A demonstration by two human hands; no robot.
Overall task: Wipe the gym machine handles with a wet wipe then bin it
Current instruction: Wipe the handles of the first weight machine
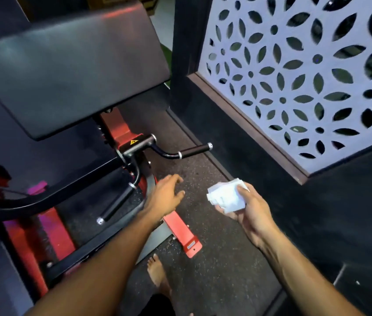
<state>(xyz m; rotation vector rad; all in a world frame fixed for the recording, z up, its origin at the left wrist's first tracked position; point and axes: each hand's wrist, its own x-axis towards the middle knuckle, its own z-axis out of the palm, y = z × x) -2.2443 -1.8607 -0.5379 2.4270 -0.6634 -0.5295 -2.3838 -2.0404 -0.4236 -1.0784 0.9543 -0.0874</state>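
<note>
My right hand (247, 207) grips the crumpled white wet wipe (226, 196), fingers curled round it, held above the speckled rubber floor (221, 265) to the right of the machine. My left hand (165, 197) is empty, fingers loosely spread, hovering just right of the near handle (115, 205), not touching it. That handle is a black grip angling down toward me with a silver end cap. The far handle (193, 151) sticks out to the right, beyond both hands, with bare floor between it and the wipe. Both handles hang from a black bar on the red frame (179, 226), whose foot lies on the floor between my arms. A big black pad (66, 71) fills the far left, overhanging the frame. To the right, a white screen (305, 83) cut with a petal pattern stands on a dark ledge, close beside the far handle. My bare foot (157, 274) rests on the floor just near of the red foot.
</note>
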